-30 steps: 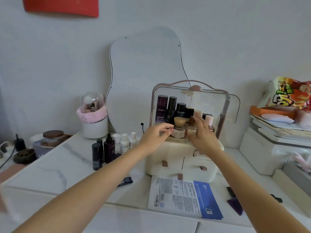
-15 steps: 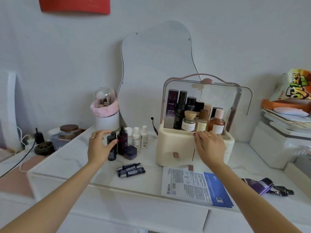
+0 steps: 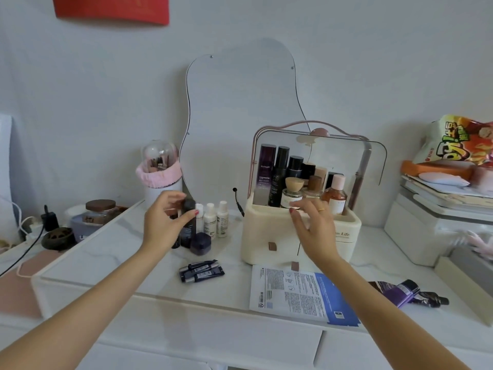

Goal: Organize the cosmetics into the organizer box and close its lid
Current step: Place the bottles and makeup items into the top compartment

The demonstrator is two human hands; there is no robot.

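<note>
A: What surface and room are shown?
B: A white marble-patterned vanity top (image 3: 106,244) against a pale wall, with a wavy-edged mirror (image 3: 240,116) leaning at the back and a red sheet (image 3: 112,9) high on the wall. A printed sachet (image 3: 301,295) lies flat at the front edge; dark tubes (image 3: 201,271) lie to its left and purple tubes (image 3: 405,292) to its right.

A: Which containers appear, and what do they hold?
B: The cream organizer box (image 3: 269,231) stands right of centre, its clear lid (image 3: 373,156) raised. Its upper compartment holds upright bottles, among them a tall purple bottle (image 3: 265,166) at the back left and an amber bottle with a pink cap (image 3: 336,194) at the front right. A white cup (image 3: 160,193) with a pink band holds brushes under a clear dome. A brown-lidded jar (image 3: 100,210) sits far left.

A: How do the hands stand?
B: The left hand (image 3: 162,222) grips a dark bottle (image 3: 188,222) among cosmetics left of the box, beside three small white bottles (image 3: 213,218) and a dark jar (image 3: 200,244). The right hand (image 3: 314,231) is spread, holding nothing, at the box's front rim.
</note>
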